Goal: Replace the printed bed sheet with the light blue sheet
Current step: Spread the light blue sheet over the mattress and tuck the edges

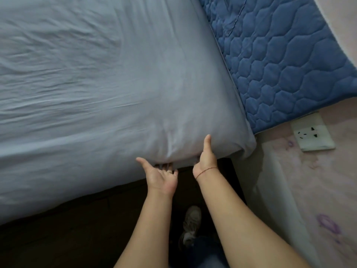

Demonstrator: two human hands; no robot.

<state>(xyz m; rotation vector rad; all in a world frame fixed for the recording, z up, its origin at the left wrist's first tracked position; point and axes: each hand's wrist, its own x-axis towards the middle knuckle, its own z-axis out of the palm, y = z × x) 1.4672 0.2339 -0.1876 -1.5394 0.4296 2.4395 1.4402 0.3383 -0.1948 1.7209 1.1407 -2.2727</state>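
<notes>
Cotton-looking stuff, soft and matte, and that's where the fingers (166, 168) of the left hand (161, 177) had gone. They were pushed palm-up under the bottom edge of the light blue sheet (96, 84) at the bed corner, thumb sticking out to the side. The right hand (205, 161) sat just beside it, with its thumb (207, 141) straight up against the side of the sheet and the rest of the fingers hidden underneath. Honestly couldn't tell if either hand was gripping the fabric or just shoving it in, since the fingertips were buried. A thin red thread (204, 170) was round the right wrist.

Progress-wise it looked nearly done to me. The light blue sheet already covered all the mattress I could see and wrapped round the corner, and the printed one wasn't in view at all. My guess at what was left: finish tucking this corner, then smooth things out. The left part of the sheet had loads of fine wrinkles, while the part near the corner was pulled pretty smooth, with a few gathers right above the hands.

Further out, a darker blue quilted pad (280, 64) with puffy honeycomb stitching stood against the head end. Next to it was a pale pink wall (309, 190) with purple smudges and a white socket (313, 136). Below that were the dark bed base (77, 229) and a grey shoe (190, 227).
</notes>
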